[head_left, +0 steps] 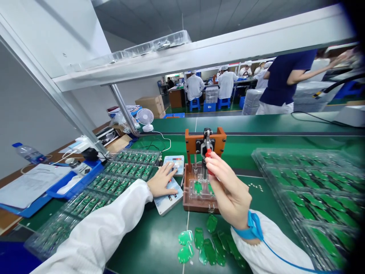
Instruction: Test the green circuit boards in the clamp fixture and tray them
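My right hand [229, 190], with a blue strap round its wrist, is closed round the red handle [209, 156] of a toggle clamp. The clamp belongs to an orange-brown press fixture [188, 152] with green boards under a clear plate. My left hand [162, 180] lies with spread fingers over two light blue-and-white boxes [168, 203], one behind the other; the rear one shows red digits. Several green boards [209, 249] lie loose in front of the fixture.
Clear trays of green boards stand at left [114, 179] and right [322, 198]. A small fan [145, 117], a blue bin [67, 186] and a bottle [30, 154] are at the left. A shelf [199, 55] crosses above. People sit and stand beyond the bench.
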`<state>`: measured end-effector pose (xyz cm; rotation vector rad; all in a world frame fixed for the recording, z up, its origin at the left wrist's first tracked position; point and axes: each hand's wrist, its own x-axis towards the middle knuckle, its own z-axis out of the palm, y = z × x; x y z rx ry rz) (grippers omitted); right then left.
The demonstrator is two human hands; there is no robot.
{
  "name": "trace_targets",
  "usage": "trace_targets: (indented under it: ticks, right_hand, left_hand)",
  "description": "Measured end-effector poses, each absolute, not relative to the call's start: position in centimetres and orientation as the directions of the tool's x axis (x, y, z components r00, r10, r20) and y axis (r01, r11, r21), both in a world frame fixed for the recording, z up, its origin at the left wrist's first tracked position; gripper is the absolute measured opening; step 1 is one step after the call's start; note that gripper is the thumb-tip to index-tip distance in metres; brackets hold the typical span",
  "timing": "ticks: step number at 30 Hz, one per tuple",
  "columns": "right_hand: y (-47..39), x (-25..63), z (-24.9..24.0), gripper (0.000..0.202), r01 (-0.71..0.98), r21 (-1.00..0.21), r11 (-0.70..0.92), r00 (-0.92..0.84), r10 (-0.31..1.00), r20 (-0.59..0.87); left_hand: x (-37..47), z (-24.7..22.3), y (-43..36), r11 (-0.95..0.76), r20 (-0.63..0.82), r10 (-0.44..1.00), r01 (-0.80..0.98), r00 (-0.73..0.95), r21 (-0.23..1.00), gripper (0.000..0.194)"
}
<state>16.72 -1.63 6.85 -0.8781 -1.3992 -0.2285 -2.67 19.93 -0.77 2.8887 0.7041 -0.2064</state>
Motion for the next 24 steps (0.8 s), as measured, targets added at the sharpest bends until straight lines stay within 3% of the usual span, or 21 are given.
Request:
trace_targets:
  ticks: [6,13,20,24]
  right_hand:
    - [-1.6,16.6,6.7,0.064,0.631,-0.39,0.671,0.211,0.335,0.918]
    - [-1.6,16.6,6.6,0.065,0.637,-0.388,0.666,0.211,0.333,0.919]
    - [-1.4,16.6,6.5,0.064,0.652,-0.385,0.653,0.216,0.326,0.92]
    - [-1.5,16.6,6.4,0.063,0.649,-0.389,0.654,0.217,0.33,0.919]
  left_hand:
    - [-2.8,-0.2,20.2,-0.882,-0.265,0.42,0.459,0.868,0.106,0.113]
    - [-2.6,-0.5,20.9,-0.9,-0.258,0.401,0.43,0.879,0.068,0.12]
    - [-2.5,-0.4,20.7,-0.89,-0.288,0.405,0.446,0.868,0.096,0.121]
    - [-3.0,-0.2,21.0,-0.866,-0.262,0.419,0.469,0.87,0.173,0.126]
